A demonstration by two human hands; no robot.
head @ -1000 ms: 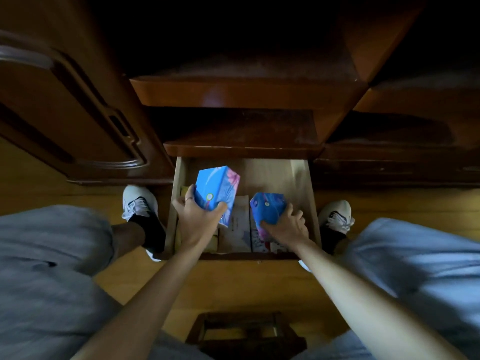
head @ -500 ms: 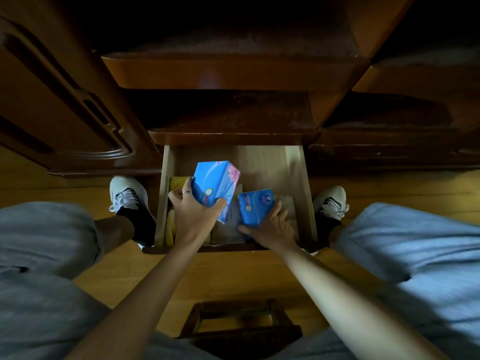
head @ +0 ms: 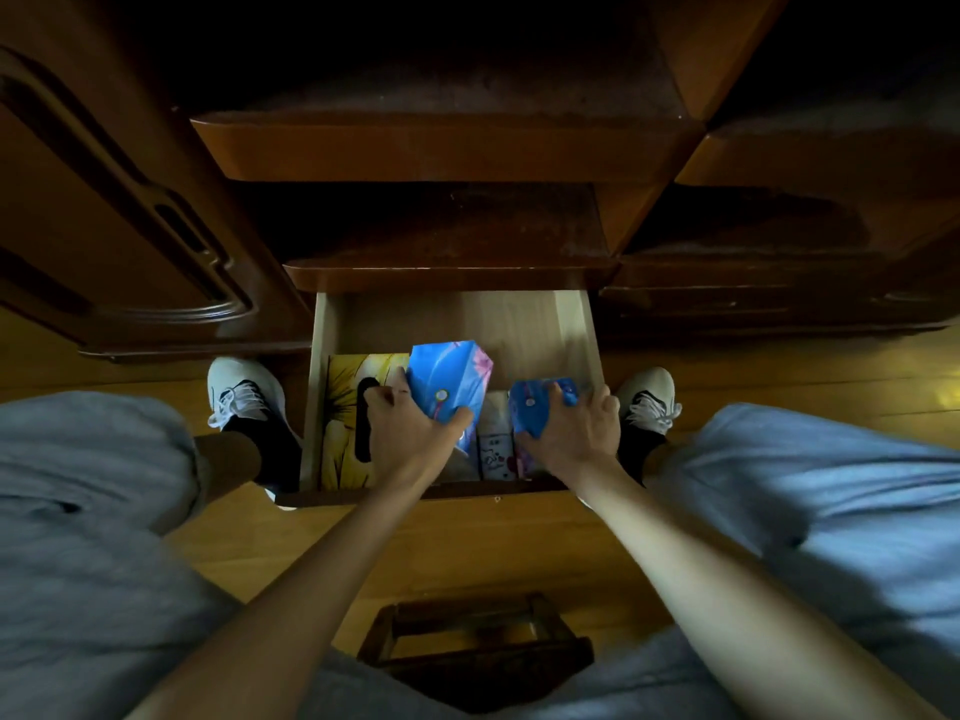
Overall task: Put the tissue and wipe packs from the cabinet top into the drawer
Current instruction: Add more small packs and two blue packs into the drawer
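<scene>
Fingers (head: 387,402) of left hand (head: 408,439) clamped round tilted blue pack (head: 448,383), right hand (head: 574,431) gripping smaller pack (head: 535,407), both over open drawer (head: 524,324), yellow box (head: 343,423) at left inside

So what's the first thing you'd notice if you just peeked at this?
Two bright blue packs glowing against the dark wood: the left hand holds the bigger blue pack over the open drawer, and the right hand grips a smaller blue pack beside it. A yellow flowered tissue box lies at the drawer's left.
</scene>
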